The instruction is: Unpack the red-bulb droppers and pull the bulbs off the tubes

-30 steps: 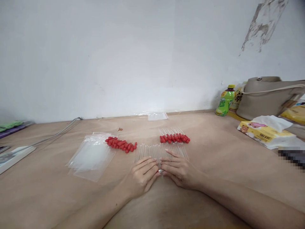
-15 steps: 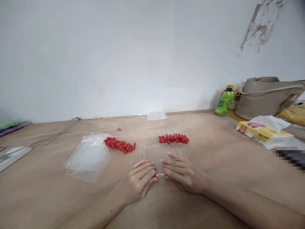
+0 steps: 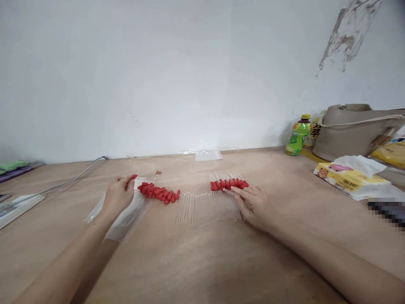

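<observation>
Pinched in the fingertips of my left hand (image 3: 120, 194) is a red rubber dropper bulb (image 3: 134, 177), raised over the clear zip bags (image 3: 128, 217). A pile of loose red bulbs (image 3: 160, 193) lies just right of that hand. My right hand (image 3: 257, 203) is closed on a thin glass dropper tube (image 3: 230, 192), its end pointing left. Below the tube, a row of bare glass tubes (image 3: 209, 207) lies side by side on the table. Just behind my right fingers are several droppers with red bulbs fitted (image 3: 228, 184), their glass ends pointing away.
Brown paper covers the table (image 3: 190, 261). Near the wall lies another clear bag (image 3: 208, 156). To the right stand a green drink bottle (image 3: 295, 136), a beige handbag (image 3: 341, 133) and a yellow tissue box (image 3: 351, 175). A grey cable (image 3: 79, 176) runs along the left.
My hands have moved apart from the near edge of the tube row. The left went to the far left with a red bulb, the right went right and forward with a glass tube.
</observation>
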Available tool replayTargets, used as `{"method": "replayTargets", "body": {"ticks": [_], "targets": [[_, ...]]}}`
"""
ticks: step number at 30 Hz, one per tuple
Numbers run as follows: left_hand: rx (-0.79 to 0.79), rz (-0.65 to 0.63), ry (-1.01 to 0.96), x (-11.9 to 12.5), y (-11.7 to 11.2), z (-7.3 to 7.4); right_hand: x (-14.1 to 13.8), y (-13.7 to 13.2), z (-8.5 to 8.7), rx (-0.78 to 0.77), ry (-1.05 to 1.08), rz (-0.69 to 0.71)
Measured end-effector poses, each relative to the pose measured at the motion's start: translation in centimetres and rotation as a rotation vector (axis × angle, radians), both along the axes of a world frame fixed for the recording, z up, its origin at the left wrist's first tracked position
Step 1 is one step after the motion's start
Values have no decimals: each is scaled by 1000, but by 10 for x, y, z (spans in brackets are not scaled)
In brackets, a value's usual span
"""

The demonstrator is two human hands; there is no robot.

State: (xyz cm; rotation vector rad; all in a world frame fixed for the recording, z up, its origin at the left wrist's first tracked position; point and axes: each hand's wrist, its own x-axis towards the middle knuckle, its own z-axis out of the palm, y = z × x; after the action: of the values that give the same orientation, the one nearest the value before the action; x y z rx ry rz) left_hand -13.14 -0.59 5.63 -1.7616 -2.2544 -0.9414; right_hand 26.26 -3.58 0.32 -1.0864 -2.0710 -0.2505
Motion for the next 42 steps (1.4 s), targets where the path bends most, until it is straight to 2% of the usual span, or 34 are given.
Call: {"method": "replayTargets", "body": {"ticks": [3,7,11,15,19,22,26,31,36,42], "targets": [[-83,21,-32,-21,20,0,-3,1,1,-9,17,3],[-108,8,-42,-31,34,-12,-10,1,1,-1,13,-27],[-73,-17,-26,-37,35,-20,-14,2,-3,37,-36,-43],[58,-17,39,-31,24,-16,-17,1,-5,46,-134,-87],[239,-105,133,-3,13,-12,-21,-1,-3,3,-168,-97],[322,-259,200,29,8,-14,-24,-3,-1,-52,-170,-82],[285,-509,265,83,0,-17,-26,-7,1,-86,-209,-74],[133,-713,207,144,1,-18,-26,-9,4,-115,-224,-41],[-33,-748,177,176,21,-23,-26,-8,4,-122,-221,-7],[-86,-725,174,190,35,-27,-11,-5,2,-129,-126,-22]]}}
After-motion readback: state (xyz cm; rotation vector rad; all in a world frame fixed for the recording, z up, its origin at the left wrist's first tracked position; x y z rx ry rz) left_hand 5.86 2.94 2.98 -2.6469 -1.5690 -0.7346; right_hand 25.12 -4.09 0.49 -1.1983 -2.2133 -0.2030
